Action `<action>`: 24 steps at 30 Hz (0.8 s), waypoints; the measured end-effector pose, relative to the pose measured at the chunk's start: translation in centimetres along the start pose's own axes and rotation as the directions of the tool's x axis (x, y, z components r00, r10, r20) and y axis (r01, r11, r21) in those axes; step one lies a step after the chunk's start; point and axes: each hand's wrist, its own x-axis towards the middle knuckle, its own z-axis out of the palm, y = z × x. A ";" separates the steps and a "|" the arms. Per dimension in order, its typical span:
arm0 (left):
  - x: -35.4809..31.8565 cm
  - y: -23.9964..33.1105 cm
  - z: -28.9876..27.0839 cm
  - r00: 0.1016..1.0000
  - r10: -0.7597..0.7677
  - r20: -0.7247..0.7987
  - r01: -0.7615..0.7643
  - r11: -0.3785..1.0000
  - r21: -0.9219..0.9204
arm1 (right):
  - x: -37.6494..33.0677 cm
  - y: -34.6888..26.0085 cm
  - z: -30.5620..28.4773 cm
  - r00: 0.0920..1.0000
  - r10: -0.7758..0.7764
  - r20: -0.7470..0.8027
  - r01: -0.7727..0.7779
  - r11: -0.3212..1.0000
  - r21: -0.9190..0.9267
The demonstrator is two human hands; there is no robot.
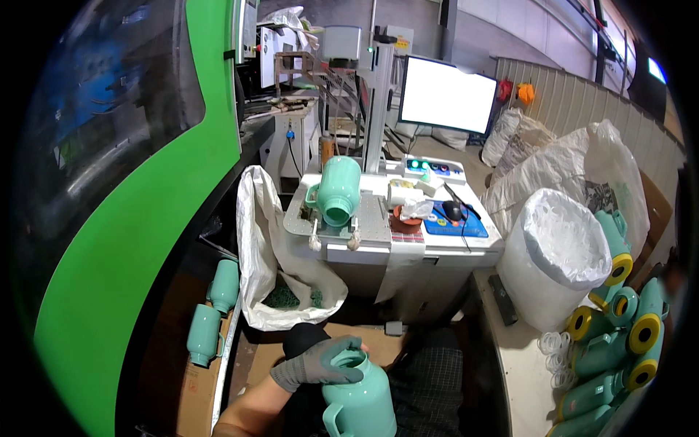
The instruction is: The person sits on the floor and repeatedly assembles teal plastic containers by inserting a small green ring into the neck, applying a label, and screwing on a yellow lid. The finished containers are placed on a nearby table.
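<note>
L grip (320, 362) on rnd plas. jug (362, 403)

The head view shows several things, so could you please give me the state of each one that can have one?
Left hand: gloved, closed around the lap jug's neck
Lap jug: mouth uncovered
Jug on the machine: tipped, mouth uncovered, facing the person
Monitor: on, glowing white
Control panel: lights lit
White sack: open, green scraps inside
Lined bin: open-topped
Jugs at right: piled
</note>
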 end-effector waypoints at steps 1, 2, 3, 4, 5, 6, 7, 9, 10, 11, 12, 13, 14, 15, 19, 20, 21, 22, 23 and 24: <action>0.3 0.3 0.2 1.000 0.001 0.005 -0.001 1.000 0.023 | 0.1 0.0 -0.8 0.998 -0.027 -0.048 0.028 0.999 0.017; 0.4 0.1 0.4 0.999 0.039 -0.015 -0.039 0.999 0.014 | 0.2 -0.2 -1.6 0.992 -0.062 -0.109 0.067 0.997 0.042; 0.4 0.0 0.2 0.999 0.043 -0.002 -0.043 0.998 0.043 | 0.2 -1.1 -2.2 0.977 -0.114 -0.183 0.130 0.988 0.081; -0.2 0.4 0.1 0.999 0.002 -0.040 0.000 0.999 0.048 | -0.2 -2.8 -2.8 0.946 -0.170 -0.275 0.219 0.963 0.157; -1.0 0.6 0.0 0.997 -0.037 -0.075 0.041 0.998 0.052 | -1.2 -5.6 -3.5 0.910 -0.218 -0.352 0.318 0.913 0.256; -1.9 0.8 -0.1 0.992 -0.038 -0.124 0.036 0.999 -0.018 | -2.9 -8.8 -4.0 0.889 -0.243 -0.387 0.400 0.823 0.403; -2.8 1.1 -0.2 0.983 -0.041 -0.180 0.026 0.996 -0.086 | -5.1 -12.2 -3.7 0.920 -0.252 -0.300 0.390 0.656 0.646; -4.0 1.0 -1.2 0.968 -0.009 -0.252 0.009 1.000 0.000 | -14.2 -22.4 -1.4 0.917 -0.341 0.207 -0.243 -0.067 0.968; -5.0 0.3 -1.6 0.932 -0.061 -0.357 0.078 0.996 0.034 | -18.5 -27.4 -1.5 0.837 -0.340 0.428 -0.530 -0.310 0.789; -6.5 0.8 -1.0 0.864 -0.031 -0.502 0.022 0.999 -0.023 | -22.6 -29.0 4.5 0.720 -0.449 0.530 -0.694 -0.451 0.561; -7.3 -0.2 -1.2 0.822 -0.042 -0.568 -0.025 0.994 -0.108 | -24.4 -25.4 13.8 0.631 -0.471 0.617 -0.651 0.112 0.751; -7.8 -0.7 -1.4 0.780 -0.035 -0.624 0.011 0.999 -0.042 | -29.2 -27.6 16.0 0.812 -0.276 0.514 -0.509 0.095 0.855; -8.6 -1.4 -0.9 0.703 -0.044 -0.710 -0.055 0.992 -0.115 | -31.2 -28.7 15.7 0.934 -0.111 0.340 -0.322 0.154 0.934; -8.9 -1.9 -0.3 0.634 -0.055 -0.771 -0.133 0.975 -0.179 | -32.1 -29.3 15.2 0.991 0.059 0.116 -0.128 0.255 0.958; -9.7 -2.0 0.7 0.558 -0.173 -0.812 -0.101 0.957 -0.273 | -30.9 -31.2 3.1 0.863 -0.485 -0.144 0.369 0.408 0.835; -9.4 -2.6 0.9 0.603 -0.167 -0.780 -0.126 0.945 -0.301 | -31.1 -31.7 2.3 0.784 -0.593 -0.181 0.453 0.347 0.822; -9.1 -4.2 1.1 0.626 -0.084 -0.775 -0.059 0.986 -0.154 | -31.4 -32.3 1.8 0.805 -0.562 -0.192 0.470 0.407 0.783; -8.6 -5.7 1.5 0.651 0.000 -0.759 -0.002 1.000 -0.001 | -31.5 -31.9 3.9 0.812 -0.531 -0.244 0.515 0.453 0.727; -7.8 -5.2 2.9 0.698 0.076 -0.712 0.009 0.993 0.115 | -30.7 -31.8 4.1 0.829 -0.519 -0.207 0.459 0.421 0.783; -6.8 -4.8 4.3 0.744 0.154 -0.650 -0.001 0.973 0.229 | -29.6 -31.6 4.9 0.897 -0.431 -0.103 0.301 0.422 0.855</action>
